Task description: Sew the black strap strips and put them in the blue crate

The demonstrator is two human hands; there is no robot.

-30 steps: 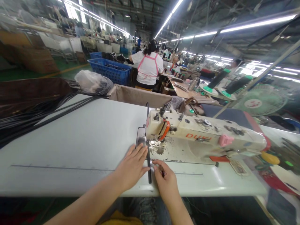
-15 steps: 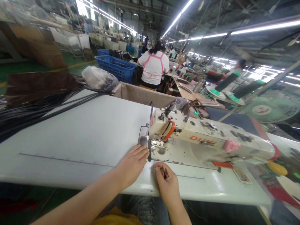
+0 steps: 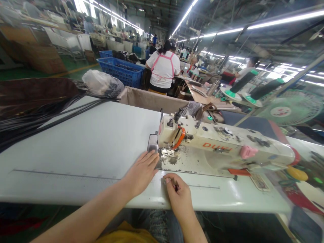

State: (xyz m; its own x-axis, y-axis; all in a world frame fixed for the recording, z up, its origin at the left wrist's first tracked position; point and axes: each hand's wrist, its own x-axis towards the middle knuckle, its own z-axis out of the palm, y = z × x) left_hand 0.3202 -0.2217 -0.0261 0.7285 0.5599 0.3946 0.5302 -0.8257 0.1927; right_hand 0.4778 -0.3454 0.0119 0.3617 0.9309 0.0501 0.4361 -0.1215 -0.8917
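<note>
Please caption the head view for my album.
Left hand outstretched beside the sewing machine, right hand curled around a small dark tool.

Black strip (image 3: 161, 114) (mostly hidden), narrow, beside machine (image 3: 222, 145)

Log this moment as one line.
left hand: palm-down beside off-white metal sewing machine | right hand: holding small dark tool | thin black strip: protruding beyond machine

A smooth, glossy finish is seen on the desk (image 3: 101, 135); painted, speckled metal on the machine (image 3: 197, 136); shiny bare metal on the plate (image 3: 152, 140). Crinkled, translucent plastic is noted for the bag (image 3: 97, 82).
</note>
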